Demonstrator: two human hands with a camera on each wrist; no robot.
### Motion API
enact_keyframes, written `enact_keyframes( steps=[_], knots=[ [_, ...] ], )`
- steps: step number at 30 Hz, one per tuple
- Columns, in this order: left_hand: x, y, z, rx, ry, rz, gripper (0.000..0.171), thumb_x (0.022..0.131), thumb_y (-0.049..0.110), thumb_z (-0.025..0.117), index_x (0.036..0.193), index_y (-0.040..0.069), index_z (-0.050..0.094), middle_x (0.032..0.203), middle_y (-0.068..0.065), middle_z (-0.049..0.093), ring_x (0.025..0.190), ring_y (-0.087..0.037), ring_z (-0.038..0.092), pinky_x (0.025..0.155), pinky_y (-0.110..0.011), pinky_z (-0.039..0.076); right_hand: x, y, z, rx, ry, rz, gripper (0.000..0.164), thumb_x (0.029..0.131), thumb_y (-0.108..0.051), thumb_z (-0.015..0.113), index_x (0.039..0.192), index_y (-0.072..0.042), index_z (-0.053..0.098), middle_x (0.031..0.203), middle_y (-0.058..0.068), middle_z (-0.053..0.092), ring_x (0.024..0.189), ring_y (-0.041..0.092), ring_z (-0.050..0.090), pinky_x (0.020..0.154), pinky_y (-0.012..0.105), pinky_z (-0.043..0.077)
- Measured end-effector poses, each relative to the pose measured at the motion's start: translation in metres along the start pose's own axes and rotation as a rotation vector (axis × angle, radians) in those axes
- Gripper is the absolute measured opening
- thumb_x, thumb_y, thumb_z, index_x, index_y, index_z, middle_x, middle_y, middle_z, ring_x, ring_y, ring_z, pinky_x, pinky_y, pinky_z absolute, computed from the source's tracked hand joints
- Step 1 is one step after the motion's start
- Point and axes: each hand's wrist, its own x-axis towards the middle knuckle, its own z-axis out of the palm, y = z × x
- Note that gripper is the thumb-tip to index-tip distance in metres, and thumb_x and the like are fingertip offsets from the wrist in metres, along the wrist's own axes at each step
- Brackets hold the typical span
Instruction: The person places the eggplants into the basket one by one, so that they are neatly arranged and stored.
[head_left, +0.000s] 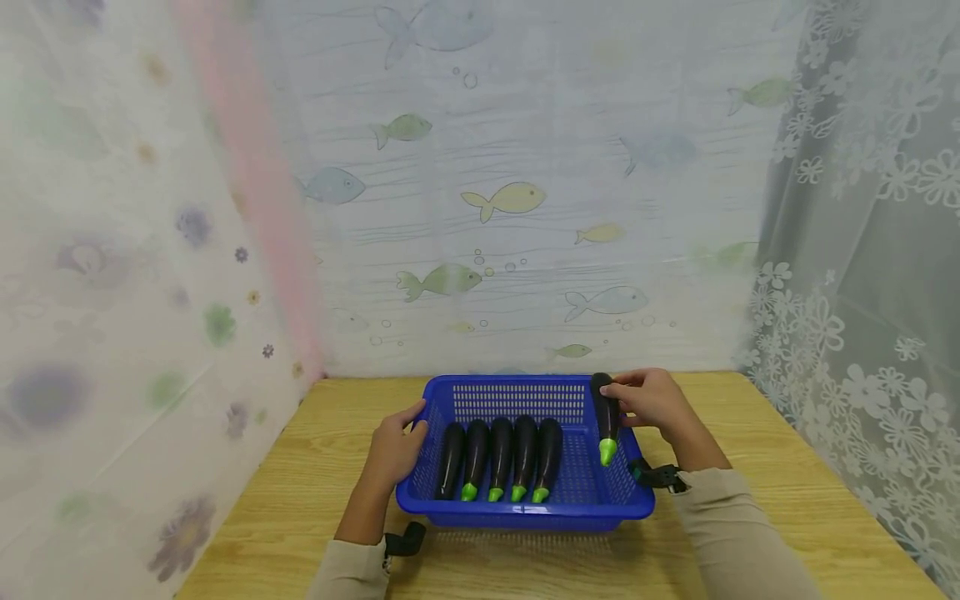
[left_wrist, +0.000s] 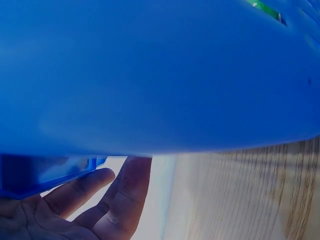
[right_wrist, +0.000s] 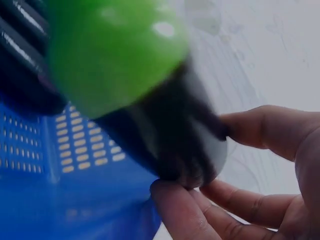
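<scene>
A blue plastic basket (head_left: 525, 507) with slotted walls holds several dark eggplants (head_left: 501, 454) in a side-by-side row, green stem ends toward me. My left hand (head_left: 395, 446) grips the basket's left rim; in the left wrist view its fingers (left_wrist: 127, 200) lie outside, partly behind the blue plastic, with the thumb hidden. Between thumb and fingertips my right hand (head_left: 651, 402) pinches another eggplant (head_left: 606, 412) near its dark end. It hangs over the basket's right side, green cap (right_wrist: 120, 55) pointing down toward me. Close up, the right thumb (right_wrist: 250, 127) presses one side and the fingers the other.
The basket stands on a wood-grain table (head_left: 300, 492). Behind it hangs a curtain (head_left: 525, 250) printed with fish; a flowered sheet (head_left: 135, 292) is at the left and a lace-patterned curtain (head_left: 862, 333) at the right. Both wrists wear black camera straps (head_left: 405, 540).
</scene>
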Motion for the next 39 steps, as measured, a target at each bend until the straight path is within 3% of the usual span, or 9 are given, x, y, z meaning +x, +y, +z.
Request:
enact_keyframes(
  steps=[7, 16, 28, 33, 39],
  knots=[
    [0.000, 0.000, 0.000, -0.004, -0.008, 0.000, 0.051, 0.103, 0.026, 0.054, 0.153, 0.016, 0.053, 0.155, -0.020, 0.051, 0.130, -0.038, 0.060, 0.104, -0.060, 0.050, 0.001, -0.014, 0.013, -0.093, -0.014, -0.012, 0.062, 0.094, -0.025, 0.074, 0.142, 0.008, 0.054, 0.138, 0.032, 0.056, 0.105, 0.036, 0.071, 0.073, 0.037, 0.064],
    [0.000, 0.002, -0.002, 0.002, -0.001, -0.007, 0.051, 0.103, 0.027, 0.055, 0.152, 0.016, 0.053, 0.155, -0.019, 0.051, 0.124, -0.034, 0.062, 0.103, -0.058, 0.051, 0.010, -0.025, 0.032, -0.186, -0.051, 0.013, 0.055, 0.091, -0.012, 0.076, 0.134, 0.015, 0.055, 0.119, 0.034, 0.065, 0.081, 0.030, 0.076, 0.074, 0.045, 0.064],
    [0.000, 0.000, -0.002, -0.001, -0.011, 0.006, 0.051, 0.102, 0.026, 0.055, 0.153, 0.016, 0.053, 0.156, -0.019, 0.051, 0.138, -0.039, 0.054, 0.108, -0.061, 0.046, 0.022, -0.017, 0.059, -0.267, -0.064, 0.043, 0.041, 0.086, -0.001, 0.078, 0.119, 0.016, 0.060, 0.113, 0.031, 0.064, 0.081, 0.034, 0.073, 0.066, 0.041, 0.064],
    [0.001, -0.001, -0.001, -0.002, -0.009, 0.010, 0.051, 0.102, 0.027, 0.055, 0.153, 0.016, 0.053, 0.155, -0.019, 0.051, 0.131, -0.036, 0.059, 0.106, -0.060, 0.049, 0.021, -0.017, 0.066, -0.322, -0.076, 0.060, 0.031, 0.088, -0.001, 0.076, 0.111, 0.014, 0.062, 0.108, 0.027, 0.064, 0.077, 0.032, 0.072, 0.067, 0.041, 0.064],
    [0.002, -0.002, -0.001, 0.008, -0.005, 0.005, 0.051, 0.102, 0.027, 0.055, 0.152, 0.017, 0.054, 0.155, -0.019, 0.052, 0.123, -0.033, 0.062, 0.103, -0.058, 0.051, 0.025, -0.014, 0.071, -0.396, -0.077, 0.062, 0.037, 0.090, 0.000, 0.074, 0.119, 0.014, 0.057, 0.115, 0.028, 0.062, 0.068, 0.030, 0.072, 0.063, 0.039, 0.063]
  ],
)
